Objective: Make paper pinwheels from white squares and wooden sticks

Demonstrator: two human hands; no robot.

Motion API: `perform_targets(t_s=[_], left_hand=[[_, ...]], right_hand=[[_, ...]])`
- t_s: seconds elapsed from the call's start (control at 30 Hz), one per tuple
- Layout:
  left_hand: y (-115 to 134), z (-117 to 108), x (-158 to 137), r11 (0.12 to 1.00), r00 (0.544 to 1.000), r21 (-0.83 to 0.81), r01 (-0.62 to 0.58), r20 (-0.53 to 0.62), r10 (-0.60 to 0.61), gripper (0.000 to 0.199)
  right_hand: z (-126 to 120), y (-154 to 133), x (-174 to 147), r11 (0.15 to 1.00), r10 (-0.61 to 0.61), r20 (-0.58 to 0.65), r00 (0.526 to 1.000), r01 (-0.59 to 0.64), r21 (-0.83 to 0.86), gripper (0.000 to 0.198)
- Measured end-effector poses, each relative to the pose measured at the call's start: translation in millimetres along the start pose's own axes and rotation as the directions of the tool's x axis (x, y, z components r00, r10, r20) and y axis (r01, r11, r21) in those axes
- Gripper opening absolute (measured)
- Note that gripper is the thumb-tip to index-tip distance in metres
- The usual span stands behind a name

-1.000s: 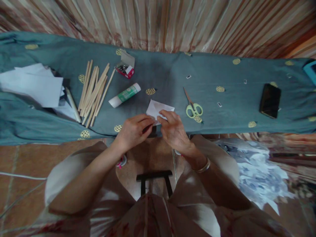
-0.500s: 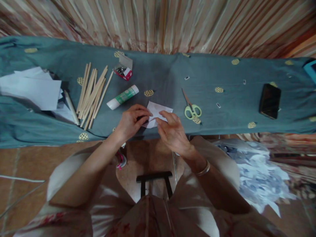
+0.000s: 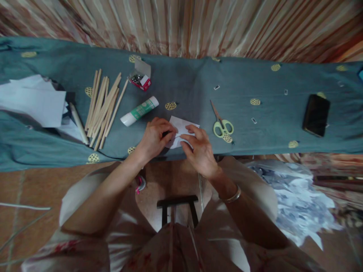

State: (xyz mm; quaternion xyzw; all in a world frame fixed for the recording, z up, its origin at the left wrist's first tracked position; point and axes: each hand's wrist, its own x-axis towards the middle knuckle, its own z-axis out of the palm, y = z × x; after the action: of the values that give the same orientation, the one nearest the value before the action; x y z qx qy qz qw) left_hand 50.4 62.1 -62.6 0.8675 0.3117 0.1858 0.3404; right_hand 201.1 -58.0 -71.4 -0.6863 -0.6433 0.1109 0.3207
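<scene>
A small piece of white paper [image 3: 183, 122] with slits or folds meeting near its middle lies close to the table's front edge. At its left side, my left hand [image 3: 155, 138] is closed, thumb and fingertips pinching the paper near its centre. From the right, my right hand [image 3: 200, 149] rests its fingertips on the same paper, thumb and fingers apart. To the right lie scissors [image 3: 219, 121] with pale green handles, blades together. A white and green glue stick [image 3: 139, 110] is at the upper left of my left hand.
Several thin wooden sticks [image 3: 103, 109] lie left of the glue. Behind them stands an opened small box [image 3: 141, 77] of metal pieces. White sheets [image 3: 36, 100] are stacked at far left, a dark phone [image 3: 316, 115] at right. Paper scraps [image 3: 297, 200] fill the floor at right.
My right fingers have shifted slightly and spread further from the thumb on the paper. My left hand keeps its pinch. The camera view has moved a little.
</scene>
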Motion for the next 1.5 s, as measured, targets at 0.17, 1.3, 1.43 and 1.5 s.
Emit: perform_targets(t_s=[0.17,1.3,1.43,1.5], left_hand=[[3.8,-2.0,1.1,1.000,1.000,0.013,0.021,0.018,-0.021,0.015],[2.8,-0.2,0.3,0.998,1.000,0.062,0.015,0.019,-0.016,0.017],[2.1,0.2,0.2,0.998,1.000,0.060,0.007,0.014,-0.007,0.016],[2.3,0.4,0.0,0.998,1.000,0.067,0.006,0.015,-0.007,0.016]], right_hand=[[1.7,1.1,0.8,0.999,0.033,-0.009,0.999,-0.032,0.022,0.019],[0.6,-1.9,0.2,0.998,0.017,0.050,0.999,-0.014,-0.066,0.025],[-0.5,-3.4,1.0,0.996,0.012,0.085,0.996,-0.004,-0.089,0.026],[-1.4,-4.5,1.2,0.994,0.011,0.099,0.995,0.000,-0.112,0.027]])
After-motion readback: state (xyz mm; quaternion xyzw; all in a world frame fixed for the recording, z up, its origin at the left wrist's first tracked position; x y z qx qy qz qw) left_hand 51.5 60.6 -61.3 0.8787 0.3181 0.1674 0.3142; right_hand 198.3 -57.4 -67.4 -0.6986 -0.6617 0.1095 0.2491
